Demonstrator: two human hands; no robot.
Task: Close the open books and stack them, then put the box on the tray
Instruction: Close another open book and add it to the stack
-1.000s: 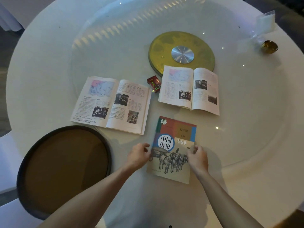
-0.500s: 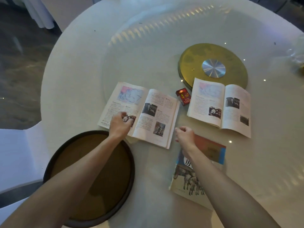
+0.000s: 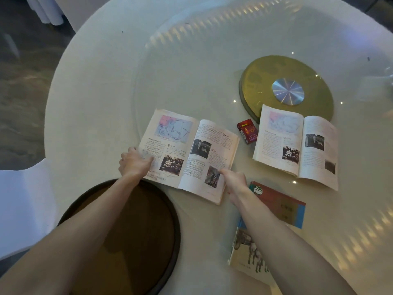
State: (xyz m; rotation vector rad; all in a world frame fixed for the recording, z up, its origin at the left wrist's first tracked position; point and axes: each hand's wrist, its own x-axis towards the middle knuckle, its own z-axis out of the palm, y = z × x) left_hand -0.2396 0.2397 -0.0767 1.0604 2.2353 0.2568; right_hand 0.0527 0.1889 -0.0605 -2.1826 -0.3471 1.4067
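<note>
The nearer open book point(image 3: 189, 154) lies flat on the counter point(image 3: 102, 86), just beyond the dark tray point(image 3: 174, 237). The left hand point(image 3: 135, 161) grasps its left page edge, and the right hand point(image 3: 234, 183) presses fingertips on the right page's near corner. Closing this second book looks to be the step in hand; next, one half must fold over. A closed book point(image 3: 274, 211) waits at near right, another open book point(image 3: 297, 143) farther right, the red box point(image 3: 247, 130) between the open ones.

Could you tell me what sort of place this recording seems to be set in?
Probably a restaurant or banquet room: a large round table with a white cloth, a glass turntable on a gold hub, and a white-covered chair.
</note>
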